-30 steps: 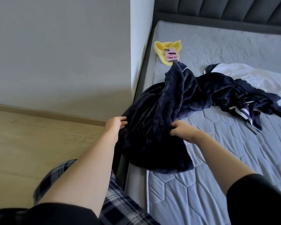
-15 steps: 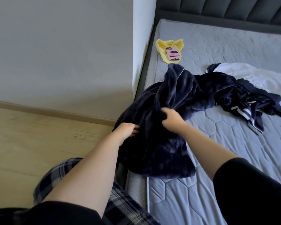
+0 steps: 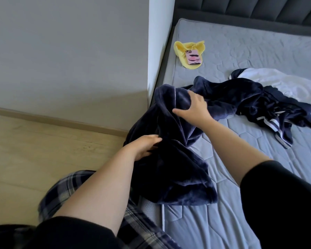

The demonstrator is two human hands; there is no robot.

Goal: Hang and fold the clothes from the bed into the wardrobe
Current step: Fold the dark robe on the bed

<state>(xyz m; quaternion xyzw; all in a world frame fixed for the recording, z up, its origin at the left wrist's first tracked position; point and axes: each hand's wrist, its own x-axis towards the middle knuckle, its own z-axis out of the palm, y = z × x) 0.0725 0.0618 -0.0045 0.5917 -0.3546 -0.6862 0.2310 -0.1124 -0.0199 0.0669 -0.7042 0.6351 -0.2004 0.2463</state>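
Both hands were on the navy fleece garment (image 3: 171, 159) at the bed's (image 3: 258, 159) near-left corner. Left hand (image 3: 144, 146) gripped a fold low down, fingers curled into the fabric. Right hand (image 3: 194, 109) grasped a raised bunch higher up, thumb spread, next to a thin white piping line. Hands were apart, one above the other. The garment hung partly over the mattress edge, its far end trailing across the bed to a dark striped piece (image 3: 280, 121) and a white garment (image 3: 285, 85). A yellow cloth (image 3: 182, 51) lay near the headboard (image 3: 250, 11) with a pink-cased phone (image 3: 194, 57) on top. Plaid trousers (image 3: 65, 191) stood over wood floor (image 3: 43, 150).
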